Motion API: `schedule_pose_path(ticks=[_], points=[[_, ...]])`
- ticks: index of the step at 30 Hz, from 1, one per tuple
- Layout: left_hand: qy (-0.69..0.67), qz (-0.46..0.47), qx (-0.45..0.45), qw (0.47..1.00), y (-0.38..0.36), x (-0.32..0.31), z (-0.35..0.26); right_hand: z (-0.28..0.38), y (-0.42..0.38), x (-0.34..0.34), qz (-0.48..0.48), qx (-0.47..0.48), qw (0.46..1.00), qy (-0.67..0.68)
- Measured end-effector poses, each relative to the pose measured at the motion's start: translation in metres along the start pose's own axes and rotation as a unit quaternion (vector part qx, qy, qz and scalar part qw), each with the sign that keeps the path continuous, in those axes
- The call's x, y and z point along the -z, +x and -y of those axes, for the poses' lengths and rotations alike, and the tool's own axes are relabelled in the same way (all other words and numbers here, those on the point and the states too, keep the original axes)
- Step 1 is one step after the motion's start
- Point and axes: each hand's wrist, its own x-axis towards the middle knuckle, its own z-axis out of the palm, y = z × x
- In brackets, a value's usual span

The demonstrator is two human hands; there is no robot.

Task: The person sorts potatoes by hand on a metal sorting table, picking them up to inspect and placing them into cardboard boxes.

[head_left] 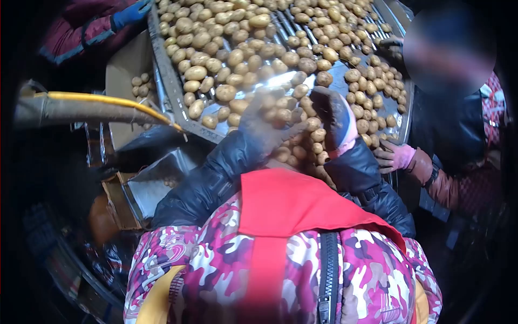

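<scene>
Many potatoes (236, 56) lie spread over a metal sorting table in front of me. My left hand (263, 121), in a dirty glove and partly blurred, reaches in among potatoes at the near edge. Its fingers stretch to the right, apart, beside several potatoes (283, 115). My right hand (328, 110), in a dark glove with a pink and blue cuff, bends in from the other side. The fingers of that hand are mostly hidden against the pile. Between and below both hands, more potatoes (295, 154) crowd at the table's near edge, close to my red apron (302, 202).
Ribbed bars (286, 29) show between potatoes at the back. On the right a co-worker's pink-gloved hand (396, 156) rests at the table edge. A blue-gloved hand (132, 13) is at upper left. A cardboard box (121, 81) and a pipe with yellow hose (108, 102) stand left.
</scene>
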Motion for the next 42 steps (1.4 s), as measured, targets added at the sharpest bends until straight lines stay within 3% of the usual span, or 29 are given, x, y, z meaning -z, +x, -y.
schedule_pose_path(ticks=[1,2,3,4,5,7,9,12,13,15,17,19,20,22,24,26,27,28,29,30,31,32,35,37,38,39,40,41,42], points=[[0.261,0.039,-0.071,0.962,-0.005,0.008,0.002,-0.016,0.002,0.01,0.01,0.036,0.997,-0.062],[0.503,0.066,-0.141,0.85,-0.013,0.017,-0.001,-0.042,-0.001,0.017,-0.042,0.078,0.978,-0.187],[0.511,0.033,-0.147,0.846,-0.026,0.015,-0.006,-0.064,-0.007,0.02,-0.089,0.123,0.941,-0.301],[0.518,0.0,-0.151,0.842,-0.039,0.013,-0.011,-0.071,-0.011,0.017,-0.064,0.157,0.889,-0.425],[0.281,-0.065,-0.094,0.953,-0.058,0.004,-0.017,-0.079,-0.019,0.013,-0.038,0.193,0.819,-0.539],[0.227,-0.074,-0.054,0.97,-0.09,0.029,-0.052,-0.116,-0.034,0.01,0.023,0.247,0.732,-0.634],[0.206,-0.153,-0.077,0.964,-0.13,0.042,-0.067,-0.116,-0.055,0.001,0.033,0.216,0.662,-0.717],[0.203,-0.209,-0.191,0.937,-0.206,0.03,-0.068,-0.121,-0.062,-0.003,0.036,0.209,0.65,-0.73],[0.125,-0.02,-0.183,0.975,-0.22,0.071,-0.088,-0.118,-0.066,-0.009,0.035,0.21,0.646,-0.733],[0.097,-0.089,-0.248,0.96,-0.243,0.057,-0.084,-0.115,-0.056,0.003,0.051,0.22,0.655,-0.721],[0.063,-0.239,-0.431,0.868,-0.261,0.024,-0.07,-0.109,-0.056,0.001,0.058,0.22,0.661,-0.715],[0.093,-0.128,-0.377,0.913,-0.316,0.085,-0.12,-0.112,-0.055,0.011,0.058,0.226,0.655,-0.719],[0.459,-0.255,-0.469,0.71,-0.326,0.095,-0.125,-0.11,-0.055,0.011,0.062,0.223,0.669,-0.707],[0.516,-0.31,-0.476,0.641,-0.341,0.107,-0.143,-0.095,-0.055,0.011,0.075,0.2,0.674,-0.707],[0.318,-0.381,-0.405,0.768,-0.356,0.111,-0.174,-0.084,-0.051,0.01,0.079,0.179,0.682,-0.705],[0.387,-0.436,-0.461,0.669,-0.32,0.092,-0.167,-0.087,-0.052,0.013,0.05,0.181,0.703,-0.685],[0.55,-0.402,-0.441,0.584,-0.291,0.072,-0.151,-0.087,-0.051,0.01,0.032,0.195,0.713,-0.673],[0.697,-0.364,-0.429,0.444,-0.264,0.053,-0.134,-0.069,-0.045,0.008,0.01,0.218,0.736,-0.642],[0.786,-0.317,-0.438,0.301,-0.236,0.033,-0.117,-0.039,-0.05,-0.025,0.012,0.15,0.78,-0.607],[0.851,-0.27,-0.393,0.221,-0.213,0.007,-0.107,-0.015,-0.044,-0.052,0.019,0.281,0.772,-0.569],[0.902,-0.223,-0.343,0.138,-0.191,-0.009,-0.106,-0.02,-0.039,-0.063,0.086,0.263,0.806,-0.523],[0.914,-0.183,-0.345,0.11,-0.166,-0.017,-0.104,-0.015,-0.038,-0.074,0.163,0.346,0.764,-0.52],[0.952,-0.133,-0.275,0.013,-0.096,-0.023,-0.113,-0.033,-0.012,-0.077,0.337,0.347,0.689,-0.54],[0.97,-0.203,-0.131,0.024,-0.07,-0.025,-0.127,-0.028,0.004,-0.075,0.287,0.341,0.679,-0.583],[0.963,-0.243,-0.118,0.012,-0.056,-0.027,-0.121,-0.025,0.013,-0.067,0.265,0.339,0.673,-0.601],[0.953,-0.283,-0.104,-0.001,-0.044,-0.027,-0.117,-0.025,0.026,-0.055,0.292,0.227,0.656,-0.658],[0.948,-0.288,-0.137,0.006,-0.033,-0.018,-0.12,-0.032,0.027,-0.042,0.181,0.241,0.691,-0.657],[0.941,-0.293,-0.171,0.012,-0.023,-0.008,-0.123,-0.03,0.03,-0.026,0.167,0.162,0.705,-0.67],[0.932,-0.341,-0.125,0.01,0.0,-0.017,-0.108,-0.044,0.046,0.012,0.111,0.2,0.71,-0.666]])
